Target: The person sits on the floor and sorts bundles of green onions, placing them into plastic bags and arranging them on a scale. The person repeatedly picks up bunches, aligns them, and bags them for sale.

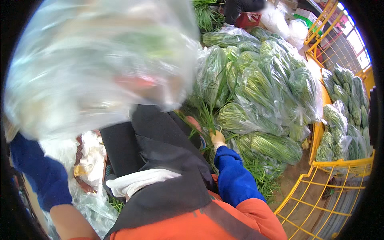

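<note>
A large clear plastic bag, blurred, fills the upper left. My left hand is at the bag's lower left edge, mostly hidden; its grip cannot be made out. Long green leafy stalks rise from my right hand, whose fingers are closed around their lower ends. Both forearms wear blue sleeves. Beyond my right hand lies a pile of green vegetables in clear plastic bags. A white cloth rests across my dark apron.
Yellow metal mesh panels stand on the right, with more bagged greens inside a yellow frame. Loose green stalks lie by my right forearm. Plastic film is at lower left. A person in dark clothing is at the top.
</note>
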### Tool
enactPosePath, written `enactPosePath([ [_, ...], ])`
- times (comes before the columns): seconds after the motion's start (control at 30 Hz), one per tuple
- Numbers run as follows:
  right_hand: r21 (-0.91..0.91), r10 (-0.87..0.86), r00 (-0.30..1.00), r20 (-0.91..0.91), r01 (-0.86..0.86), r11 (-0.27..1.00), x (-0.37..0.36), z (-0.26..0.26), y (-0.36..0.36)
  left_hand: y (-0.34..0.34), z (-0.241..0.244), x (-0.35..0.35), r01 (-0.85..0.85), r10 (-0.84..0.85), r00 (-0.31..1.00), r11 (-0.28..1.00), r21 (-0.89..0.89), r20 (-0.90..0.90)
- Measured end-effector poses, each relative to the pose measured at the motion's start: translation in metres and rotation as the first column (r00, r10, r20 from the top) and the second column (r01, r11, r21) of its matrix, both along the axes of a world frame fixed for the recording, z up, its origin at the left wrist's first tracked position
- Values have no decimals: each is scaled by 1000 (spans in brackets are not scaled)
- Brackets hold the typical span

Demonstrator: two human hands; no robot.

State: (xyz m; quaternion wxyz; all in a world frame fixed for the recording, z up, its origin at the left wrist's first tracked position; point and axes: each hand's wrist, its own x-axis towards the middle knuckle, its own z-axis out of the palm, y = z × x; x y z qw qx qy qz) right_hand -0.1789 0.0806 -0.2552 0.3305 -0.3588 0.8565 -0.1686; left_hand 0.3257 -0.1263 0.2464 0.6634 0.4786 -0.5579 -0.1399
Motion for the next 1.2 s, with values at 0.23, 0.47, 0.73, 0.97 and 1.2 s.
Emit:
enactPosePath([
  [0.23,164,171,971,-168,-144,976,6,20,4,189,-92,262,-556,438,830,595,581,346],
  [0.47,-119,-45,338,940,449,886,-18,121,-41,494,-243,247,71,409,876,-635,769,256],
  [0.73,-186,371,-255,893,541,820,-33,203,-100,319,-171,65,406,-170,910,196,893,-377],
  [0.97,-337,355,64,933,502,796,0,270,-111,118,-141,-165,746,-638,569,135,652,-519],
  [1.2,-471,208,534,820,421,775,32,311,-92,83,-207,-346,607,-944,325,165,777,-54],
])
